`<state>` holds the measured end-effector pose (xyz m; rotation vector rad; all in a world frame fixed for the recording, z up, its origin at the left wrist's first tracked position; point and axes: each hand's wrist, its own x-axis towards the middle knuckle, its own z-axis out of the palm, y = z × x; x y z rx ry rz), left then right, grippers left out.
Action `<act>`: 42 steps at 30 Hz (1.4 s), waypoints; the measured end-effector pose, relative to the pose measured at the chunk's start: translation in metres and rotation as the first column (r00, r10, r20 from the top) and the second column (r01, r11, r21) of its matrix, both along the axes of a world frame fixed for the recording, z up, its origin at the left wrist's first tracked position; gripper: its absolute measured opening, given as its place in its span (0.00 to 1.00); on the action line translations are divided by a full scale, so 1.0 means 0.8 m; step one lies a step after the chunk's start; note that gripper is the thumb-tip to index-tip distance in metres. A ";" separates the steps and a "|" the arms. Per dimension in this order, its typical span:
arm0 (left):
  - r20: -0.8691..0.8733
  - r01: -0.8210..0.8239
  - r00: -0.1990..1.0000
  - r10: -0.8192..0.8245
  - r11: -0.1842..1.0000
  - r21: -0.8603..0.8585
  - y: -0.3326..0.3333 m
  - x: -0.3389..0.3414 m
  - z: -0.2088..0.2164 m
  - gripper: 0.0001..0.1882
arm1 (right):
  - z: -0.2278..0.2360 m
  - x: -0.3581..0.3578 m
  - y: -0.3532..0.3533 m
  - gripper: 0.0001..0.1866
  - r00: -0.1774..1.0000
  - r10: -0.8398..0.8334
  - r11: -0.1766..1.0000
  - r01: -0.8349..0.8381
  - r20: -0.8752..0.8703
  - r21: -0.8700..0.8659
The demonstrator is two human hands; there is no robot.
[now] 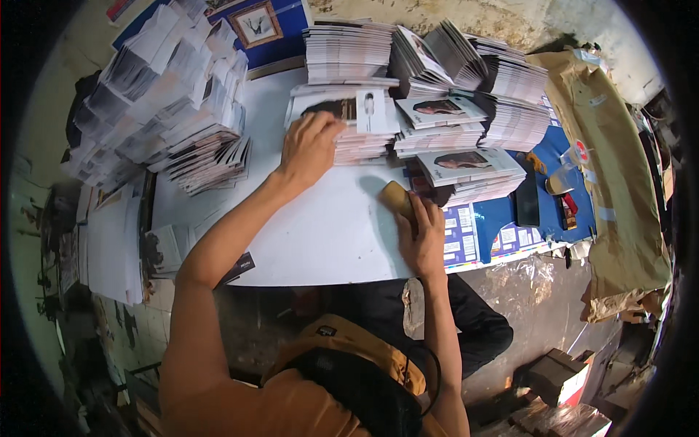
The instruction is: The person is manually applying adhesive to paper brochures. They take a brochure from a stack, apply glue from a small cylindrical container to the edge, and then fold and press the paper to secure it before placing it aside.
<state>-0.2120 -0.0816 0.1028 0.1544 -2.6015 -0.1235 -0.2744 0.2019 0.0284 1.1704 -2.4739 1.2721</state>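
My left hand point(312, 149) reaches to the front edge of a stack of booklets point(364, 148) at the middle back of the white table. Its fingers are bent around the edge of the top booklet point(370, 111), which has a dark picture on its cover and is partly blurred. Lower and to the right, my right hand point(424, 240) rests on the tabletop. Its fingers close around a small yellowish-brown block point(397, 198), whose rounded end sticks out on the left. Just beyond that hand lies another pile of booklets point(473, 171) with a pictured cover.
Tall, leaning piles of folded printed sheets point(156, 87) stand at the left. More booklet stacks point(348, 52) line the back. On the blue right side are a dark phone point(526, 198) and a plastic cup point(561, 180). Brown paper point(619, 189) hangs beyond the right edge.
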 end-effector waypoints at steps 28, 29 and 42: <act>0.186 0.199 0.933 -0.307 0.874 0.444 0.123 0.262 0.019 0.20 | 0.086 0.086 0.003 0.32 0.863 0.505 0.845 -0.502 0.037 0.186; 0.134 0.284 0.922 -0.364 0.869 0.406 0.120 0.250 0.030 0.18 | 0.086 0.081 0.008 0.30 0.831 0.556 0.815 -0.542 -0.009 0.206; -0.357 0.358 0.932 0.067 -0.331 0.873 0.178 0.124 -0.030 0.55 | 0.114 0.107 0.009 0.21 0.859 0.456 0.890 -0.438 0.232 -0.129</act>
